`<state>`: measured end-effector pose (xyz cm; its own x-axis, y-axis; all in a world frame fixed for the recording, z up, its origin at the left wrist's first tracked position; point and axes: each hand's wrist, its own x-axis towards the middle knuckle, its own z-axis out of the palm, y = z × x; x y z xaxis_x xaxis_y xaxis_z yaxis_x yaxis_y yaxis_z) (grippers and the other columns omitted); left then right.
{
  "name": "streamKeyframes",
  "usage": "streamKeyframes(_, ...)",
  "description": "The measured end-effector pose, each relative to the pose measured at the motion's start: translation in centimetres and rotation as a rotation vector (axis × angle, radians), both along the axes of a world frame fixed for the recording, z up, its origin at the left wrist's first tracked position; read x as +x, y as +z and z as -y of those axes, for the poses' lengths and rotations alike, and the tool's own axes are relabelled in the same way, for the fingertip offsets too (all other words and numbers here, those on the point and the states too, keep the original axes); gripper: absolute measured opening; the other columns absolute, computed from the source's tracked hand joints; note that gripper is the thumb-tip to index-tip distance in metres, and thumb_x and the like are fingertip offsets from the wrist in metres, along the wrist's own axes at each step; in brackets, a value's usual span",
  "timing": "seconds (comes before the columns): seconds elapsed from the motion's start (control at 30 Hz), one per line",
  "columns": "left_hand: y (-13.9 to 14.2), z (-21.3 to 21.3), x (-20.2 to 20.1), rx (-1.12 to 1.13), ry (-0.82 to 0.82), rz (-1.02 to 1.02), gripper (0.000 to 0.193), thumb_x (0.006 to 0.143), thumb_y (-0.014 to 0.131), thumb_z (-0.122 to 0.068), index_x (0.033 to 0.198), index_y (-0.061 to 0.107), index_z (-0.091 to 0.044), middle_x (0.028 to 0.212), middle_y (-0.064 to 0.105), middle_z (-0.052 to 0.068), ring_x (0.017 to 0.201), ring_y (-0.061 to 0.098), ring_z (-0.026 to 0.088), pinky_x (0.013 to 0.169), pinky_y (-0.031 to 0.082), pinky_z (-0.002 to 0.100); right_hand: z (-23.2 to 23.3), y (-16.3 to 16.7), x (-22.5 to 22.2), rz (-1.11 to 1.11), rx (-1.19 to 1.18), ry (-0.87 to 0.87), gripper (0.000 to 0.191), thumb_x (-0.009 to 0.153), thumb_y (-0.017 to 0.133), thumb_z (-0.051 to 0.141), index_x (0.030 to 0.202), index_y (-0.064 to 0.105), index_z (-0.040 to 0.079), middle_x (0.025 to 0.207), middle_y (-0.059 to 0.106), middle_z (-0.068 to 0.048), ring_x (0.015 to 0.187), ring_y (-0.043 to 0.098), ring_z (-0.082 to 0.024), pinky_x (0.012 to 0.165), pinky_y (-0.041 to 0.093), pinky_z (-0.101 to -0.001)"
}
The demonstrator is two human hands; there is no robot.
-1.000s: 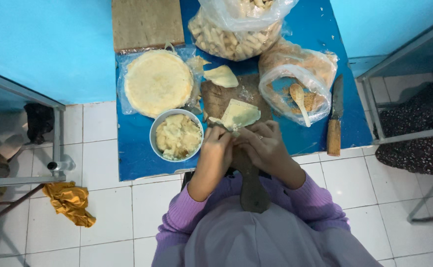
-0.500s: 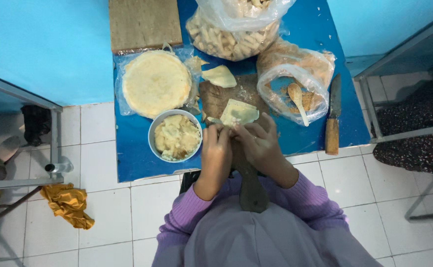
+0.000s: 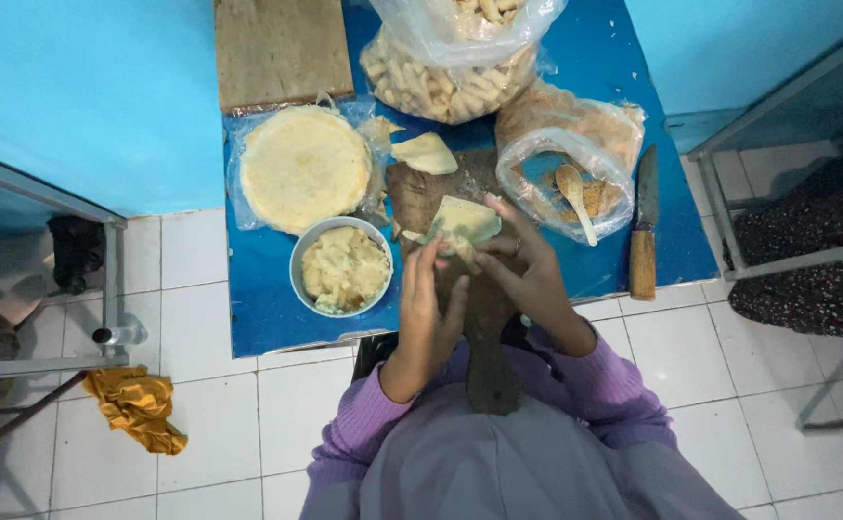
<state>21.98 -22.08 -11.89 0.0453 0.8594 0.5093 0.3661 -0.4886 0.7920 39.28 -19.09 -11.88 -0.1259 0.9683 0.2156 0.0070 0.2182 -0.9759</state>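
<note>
A pale dough wrapper (image 3: 465, 223) lies on a dark wooden paddle board (image 3: 421, 193) that reaches toward my lap. My left hand (image 3: 430, 310) pinches its near left edge and my right hand (image 3: 522, 265) holds its near right side; both hands are folding it. A white bowl (image 3: 341, 268) of yellowish mashed filling stands just left of my left hand. Another folded piece of dough (image 3: 425, 152) rests at the board's far end. A round stack of wrappers (image 3: 303, 166) sits in clear plastic behind the bowl.
On the blue table (image 3: 267, 318) are a wooden-handled knife (image 3: 644, 223) at right, a plastic bag with crumbs and a wooden spoon (image 3: 572, 188), a bag of finished rolls (image 3: 450, 77), and a wooden board (image 3: 282, 48). A yellow cloth (image 3: 137, 404) lies on the tiled floor.
My hands have kept working the wrapper on the board, fingers shifting slightly along its near edge. Nothing else on the table has moved.
</note>
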Motion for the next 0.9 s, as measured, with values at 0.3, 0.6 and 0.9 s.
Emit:
streamKeyframes(0.3,-3.0,-0.5,1.1,-0.158,-0.208,0.487,0.068,0.087,0.066,0.015,0.147,0.040,-0.003,0.111,0.063,0.011,0.097,0.066,0.017,0.085,0.054,0.028,2.1,2.1,0.8,-0.018,-0.122,0.133,0.083,0.090,0.071,-0.008,0.161,0.031,0.007,0.111,0.073,-0.011,0.108,0.069,-0.015,0.095,0.054,-0.0287)
streamKeyframes(0.6,-4.6,-1.5,-0.1,-0.349,-0.380,0.745,0.074,0.092,0.058,0.018,0.156,0.030,-0.003,0.116,0.064,0.012,0.104,0.066,0.014,0.092,0.054,0.025,0.9,2.2,1.4,-0.125,-0.311,0.159,0.080,0.090,0.069,-0.005,0.162,0.035,0.009,0.107,0.075,-0.012,0.099,0.069,-0.014,0.088,0.053,-0.0282)
streamKeyframes(0.9,-2.8,-1.3,0.7,-0.244,-0.197,0.365,0.079,0.085,0.078,0.005,0.151,0.037,-0.006,0.103,0.068,0.008,0.083,0.064,0.013,0.072,0.053,0.026,0.2,5.3,1.4,0.124,-0.204,0.264,0.076,0.087,0.074,0.002,0.154,0.042,0.013,0.098,0.074,-0.005,0.093,0.070,-0.014,0.084,0.057,-0.0293)
